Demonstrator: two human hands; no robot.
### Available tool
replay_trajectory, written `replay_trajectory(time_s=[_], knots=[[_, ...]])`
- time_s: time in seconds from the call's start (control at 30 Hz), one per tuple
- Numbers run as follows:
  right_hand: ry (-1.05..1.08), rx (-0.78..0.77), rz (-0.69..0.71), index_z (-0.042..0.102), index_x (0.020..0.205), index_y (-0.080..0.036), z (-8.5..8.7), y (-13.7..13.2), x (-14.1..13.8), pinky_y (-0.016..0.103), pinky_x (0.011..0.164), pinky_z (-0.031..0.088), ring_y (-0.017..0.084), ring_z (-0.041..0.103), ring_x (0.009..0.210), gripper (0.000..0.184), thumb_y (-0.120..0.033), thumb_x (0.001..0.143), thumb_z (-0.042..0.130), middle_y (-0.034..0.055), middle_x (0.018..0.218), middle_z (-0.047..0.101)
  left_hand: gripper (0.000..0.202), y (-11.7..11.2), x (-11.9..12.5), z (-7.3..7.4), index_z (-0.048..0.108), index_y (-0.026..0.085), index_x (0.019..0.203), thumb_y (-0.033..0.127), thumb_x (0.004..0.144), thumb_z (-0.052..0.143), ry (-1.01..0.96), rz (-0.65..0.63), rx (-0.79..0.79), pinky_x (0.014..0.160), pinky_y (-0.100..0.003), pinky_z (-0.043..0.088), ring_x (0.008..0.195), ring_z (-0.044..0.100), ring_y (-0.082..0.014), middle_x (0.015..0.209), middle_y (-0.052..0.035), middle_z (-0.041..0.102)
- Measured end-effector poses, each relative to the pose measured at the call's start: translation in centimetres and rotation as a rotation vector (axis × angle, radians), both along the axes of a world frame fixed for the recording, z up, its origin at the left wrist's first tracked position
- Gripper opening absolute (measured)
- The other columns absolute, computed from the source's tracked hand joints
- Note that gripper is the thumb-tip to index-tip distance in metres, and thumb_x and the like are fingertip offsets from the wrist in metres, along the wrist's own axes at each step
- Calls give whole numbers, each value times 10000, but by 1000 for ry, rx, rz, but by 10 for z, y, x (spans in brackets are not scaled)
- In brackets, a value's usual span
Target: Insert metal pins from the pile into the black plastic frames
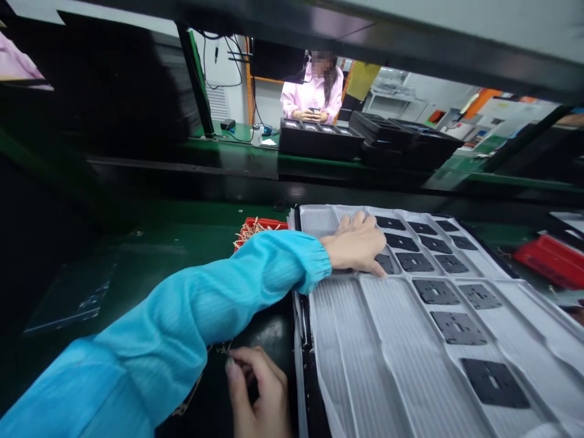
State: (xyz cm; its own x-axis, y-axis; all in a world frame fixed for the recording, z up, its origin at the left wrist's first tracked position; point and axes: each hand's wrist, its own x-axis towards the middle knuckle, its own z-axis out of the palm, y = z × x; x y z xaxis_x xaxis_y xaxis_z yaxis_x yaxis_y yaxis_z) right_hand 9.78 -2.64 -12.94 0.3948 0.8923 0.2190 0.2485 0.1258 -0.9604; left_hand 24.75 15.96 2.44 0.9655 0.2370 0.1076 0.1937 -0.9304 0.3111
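Observation:
My left hand (358, 243), in a blue sleeve (191, 316), reaches across to the far left part of a tray lined with white ribbed sheet (347, 334). It is palm down, its thumb apart from the other fingers. One dark flat plate (385, 263) lies partly under it by the thumb; the underside of the hand is hidden. Low in the middle, my right hand (260, 389) is curled, thumb and forefinger tips together. Thin beige strands (223, 349) show beside those tips, and whether they are held is unclear. Several dark plates with small cutouts (458, 328) lie in the tray's channels.
A red bin (274, 225) of beige strips stands behind my left forearm, and another red bin (552, 260) at the right. A clear plastic bag (73, 295) lies on the green bench. Beyond the shelf, a person in pink (312, 94) stands behind black boxes (319, 140).

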Motion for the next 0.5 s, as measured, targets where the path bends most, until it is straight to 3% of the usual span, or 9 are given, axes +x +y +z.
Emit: replay_trajectory(time_s=[0.17, 0.27, 0.37, 0.5], knots=[[-15, 28, 16, 728, 1043, -250, -3, 1, -4, 251, 698, 539, 164, 719, 777, 210, -311, 1024, 528, 27, 867, 736, 256, -1, -9, -6, 691, 88, 985, 333, 959, 760, 2, 35, -40, 978, -520, 447, 1238, 499, -393, 1269, -197, 587], [-23, 35, 39, 717, 1020, -247, -6, 1, -6, 257, 700, 530, 168, 721, 788, 219, -317, 1037, 510, 30, 862, 731, 245, -3, -17, -10, 655, 119, 1061, 351, 996, 704, -32, 37, -59, 981, -463, 447, 1227, 499, -335, 1255, -146, 598], [-37, 28, 56, 704, 1007, -250, -8, 0, -7, 257, 688, 515, 171, 719, 790, 209, -298, 1038, 503, 27, 855, 721, 326, -3, -23, -12, 637, 113, 1097, 400, 972, 724, -37, 70, -72, 991, -479, 444, 1247, 483, -355, 1282, -162, 586], [-55, 24, 59, 696, 1010, -260, -8, 1, -6, 258, 715, 509, 173, 724, 815, 193, -269, 1031, 505, 21, 877, 725, 253, -5, -24, -10, 650, 124, 1027, 364, 972, 709, -39, 95, -97, 981, -508, 452, 1222, 505, -367, 1256, -164, 607]])
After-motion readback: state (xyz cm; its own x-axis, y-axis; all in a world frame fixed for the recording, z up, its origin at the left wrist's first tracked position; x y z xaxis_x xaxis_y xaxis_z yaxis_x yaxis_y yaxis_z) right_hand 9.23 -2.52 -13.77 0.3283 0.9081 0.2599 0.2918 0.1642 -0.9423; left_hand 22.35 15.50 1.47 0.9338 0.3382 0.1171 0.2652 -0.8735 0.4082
